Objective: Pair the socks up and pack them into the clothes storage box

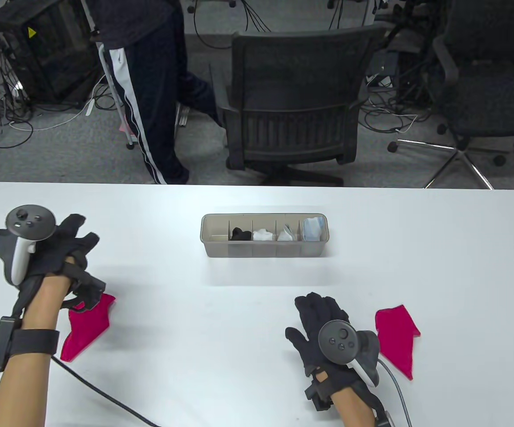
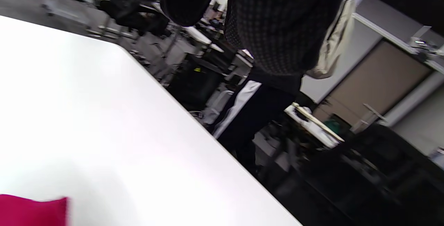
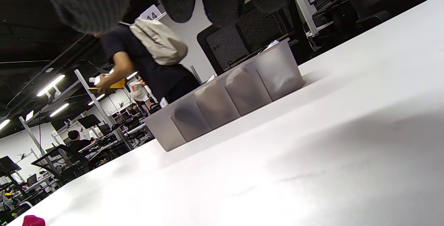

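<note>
A translucent grey storage box (image 1: 261, 250) stands at the table's middle, with five compartments in a row. Its leftmost one looks empty; the others hold a black pair (image 1: 240, 234), a white pair (image 1: 263, 235), a pale pair (image 1: 287, 233) and a light blue pair (image 1: 313, 229). One red sock (image 1: 85, 327) lies flat at the left, partly under my left wrist. The other red sock (image 1: 397, 338) lies flat at the right. My left hand (image 1: 76, 231) hovers beyond its sock, fingers spread, holding nothing. My right hand (image 1: 310, 316) lies open just left of the right sock.
A person (image 1: 150, 89) in dark trousers stands beyond the table's far edge, next to a grey office chair (image 1: 292, 102). Another chair (image 1: 483, 89) is at the back right. A black cable (image 1: 105, 391) trails over the table from my left wrist.
</note>
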The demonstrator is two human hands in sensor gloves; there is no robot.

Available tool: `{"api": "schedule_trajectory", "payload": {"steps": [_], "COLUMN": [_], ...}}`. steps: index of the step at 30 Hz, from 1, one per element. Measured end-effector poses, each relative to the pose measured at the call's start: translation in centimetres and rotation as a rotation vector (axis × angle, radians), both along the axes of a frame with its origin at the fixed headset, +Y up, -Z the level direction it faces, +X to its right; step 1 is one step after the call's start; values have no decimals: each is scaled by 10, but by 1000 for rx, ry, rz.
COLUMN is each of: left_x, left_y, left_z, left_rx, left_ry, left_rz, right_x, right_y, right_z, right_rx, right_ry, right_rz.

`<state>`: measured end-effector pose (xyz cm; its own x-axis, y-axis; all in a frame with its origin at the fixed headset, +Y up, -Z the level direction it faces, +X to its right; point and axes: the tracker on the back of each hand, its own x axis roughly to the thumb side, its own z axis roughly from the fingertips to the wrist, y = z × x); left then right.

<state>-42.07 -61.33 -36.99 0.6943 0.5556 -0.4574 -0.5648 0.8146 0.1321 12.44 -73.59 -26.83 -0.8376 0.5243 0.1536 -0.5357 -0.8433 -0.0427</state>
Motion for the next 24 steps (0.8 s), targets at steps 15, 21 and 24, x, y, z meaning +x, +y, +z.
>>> {"api": "schedule_trajectory", "payload": {"steps": [15,21,24], "left_x": [-41,-31,-26], "left_y": [-157,-175,-176], "left_z": [-10,-18,-20], "left_rx": [-368,-321,-300], "left_ry": [27,-1,-15], "left_rz": [-113,-165,-186], "right_x": [-2,-7,-9], "right_y": [0,1,1], "right_z": [1,2,2], "right_rx": [-13,-9,-10], "right_ry": [-1,12,17], "right_rz": [12,19,19]}}
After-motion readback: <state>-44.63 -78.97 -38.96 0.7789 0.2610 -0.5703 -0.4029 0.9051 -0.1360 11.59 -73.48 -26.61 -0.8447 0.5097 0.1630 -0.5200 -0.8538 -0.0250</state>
